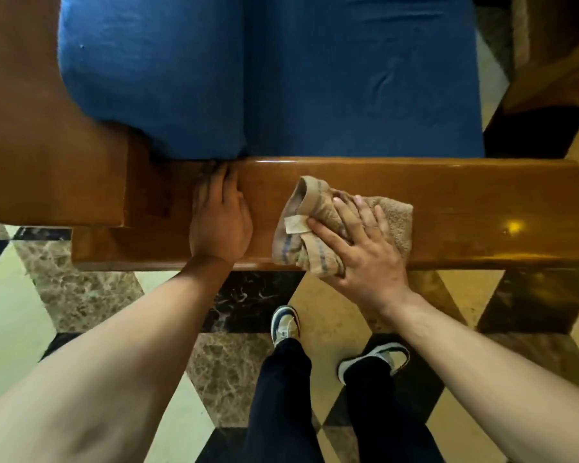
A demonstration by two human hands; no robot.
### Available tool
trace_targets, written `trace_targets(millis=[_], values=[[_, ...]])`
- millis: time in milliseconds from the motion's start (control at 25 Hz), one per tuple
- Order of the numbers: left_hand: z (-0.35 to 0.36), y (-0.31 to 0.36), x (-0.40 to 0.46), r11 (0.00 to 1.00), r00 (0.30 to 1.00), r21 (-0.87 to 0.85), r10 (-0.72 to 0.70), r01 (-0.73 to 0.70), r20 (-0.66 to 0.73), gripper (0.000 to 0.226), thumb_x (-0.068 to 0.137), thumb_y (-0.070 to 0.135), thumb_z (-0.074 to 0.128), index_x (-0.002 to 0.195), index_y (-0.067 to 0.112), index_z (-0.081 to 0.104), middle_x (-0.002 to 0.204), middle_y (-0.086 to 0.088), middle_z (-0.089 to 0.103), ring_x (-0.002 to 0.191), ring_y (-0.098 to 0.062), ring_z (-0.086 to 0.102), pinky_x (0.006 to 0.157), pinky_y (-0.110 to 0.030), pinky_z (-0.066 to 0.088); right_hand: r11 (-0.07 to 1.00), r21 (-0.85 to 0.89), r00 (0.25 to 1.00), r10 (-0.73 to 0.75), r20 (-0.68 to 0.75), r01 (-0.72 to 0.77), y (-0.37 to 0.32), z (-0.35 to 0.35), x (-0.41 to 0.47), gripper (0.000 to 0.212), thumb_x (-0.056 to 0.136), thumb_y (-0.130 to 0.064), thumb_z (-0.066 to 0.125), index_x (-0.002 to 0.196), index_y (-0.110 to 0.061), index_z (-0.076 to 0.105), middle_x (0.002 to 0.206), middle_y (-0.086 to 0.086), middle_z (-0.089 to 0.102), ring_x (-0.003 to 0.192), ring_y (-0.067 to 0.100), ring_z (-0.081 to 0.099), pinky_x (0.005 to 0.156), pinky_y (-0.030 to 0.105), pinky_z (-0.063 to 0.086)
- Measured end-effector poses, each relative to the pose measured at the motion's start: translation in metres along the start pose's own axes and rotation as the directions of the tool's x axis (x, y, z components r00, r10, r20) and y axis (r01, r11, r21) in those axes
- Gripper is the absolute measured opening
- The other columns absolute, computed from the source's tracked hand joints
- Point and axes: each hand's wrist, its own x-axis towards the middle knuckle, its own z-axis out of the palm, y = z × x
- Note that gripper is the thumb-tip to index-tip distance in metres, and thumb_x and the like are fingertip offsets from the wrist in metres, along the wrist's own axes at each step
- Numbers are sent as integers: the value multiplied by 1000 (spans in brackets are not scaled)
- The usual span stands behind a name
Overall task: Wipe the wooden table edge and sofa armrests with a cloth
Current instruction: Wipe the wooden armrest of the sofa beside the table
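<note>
A glossy brown wooden sofa armrest point(465, 208) runs left to right across the middle of the head view. On it lies a crumpled tan cloth point(311, 208) with a white label and faint blue stripes. My right hand point(361, 248) presses flat on the cloth, fingers spread over it. My left hand point(219, 218) rests palm down on the bare wood to the left of the cloth, fingers together and pointing toward the cushions, holding nothing.
Blue sofa cushions point(281, 78) fill the area beyond the armrest. The wooden sofa frame point(30, 128) extends at the left. Another wooden piece point(555, 61) stands at the top right. Patterned marble floor point(331, 315) and my two shoes lie below.
</note>
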Motion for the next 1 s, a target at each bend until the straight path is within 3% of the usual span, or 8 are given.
trace_targets(millis=[240,320,440,560,600,680,760,1000], values=[[2,1,1,1000,1000,13,-6,6,1,48,101,23,34,141,1,48,149,-19,45,138,-40,38,116,-54,30,922,101,922,380,-69,-373,17,-14,41,74,93,-76,32,161,-47,27,171,8,25,158,40,15,127,58,1],[0,3,0,1000,1000,9,-1,1,-2,46,101,21,37,140,-1,49,148,-20,46,137,-41,39,115,-54,30,884,94,885,464,-46,-458,20,-24,82,71,89,-80,34,149,-43,45,154,9,48,147,40,35,125,60,9],[2,1,0,1000,999,9,15,-15,-30,45,101,20,38,140,0,49,148,-19,46,139,-40,38,117,-54,29,857,85,854,490,175,-509,42,-48,162,72,78,-87,30,108,-32,66,117,7,71,108,36,61,92,50,40],[6,-5,0,999,998,-1,32,-32,-46,45,101,20,36,139,0,49,147,-20,46,139,-40,38,116,-54,30,837,112,769,430,472,-536,65,-59,192,81,69,-88,38,114,-29,70,120,6,71,98,31,61,82,43,44],[7,-5,1,999,998,-1,35,-35,-49,45,101,20,36,139,0,49,146,-20,46,138,-40,39,115,-54,31,846,120,796,427,429,-519,67,-57,187,80,71,-88,38,114,-29,70,117,5,72,97,30,61,82,43,43],[6,-2,1,999,998,-3,34,-34,-59,44,101,19,37,138,-1,50,146,-21,46,136,-41,41,115,-54,31,887,126,896,437,83,-444,54,-42,150,70,83,-81,37,118,-31,72,115,4,73,103,33,63,87,46,40],[4,0,0,999,997,-1,33,-33,-63,42,101,16,40,137,-3,51,146,-22,47,135,-42,41,114,-55,31,918,179,900,386,-204,-353,19,-23,91,59,93,-69,47,137,-33,65,136,9,65,130,37,55,112,51,33],[-1,4,-1,999,997,-23,22,-23,-75,39,97,5,47,133,-8,53,141,-27,49,126,-50,46,108,-58,36,977,107,933,208,-293,-184,-23,36,-34,63,100,-65,48,158,-39,41,166,8,38,156,35,26,126,58,19]])
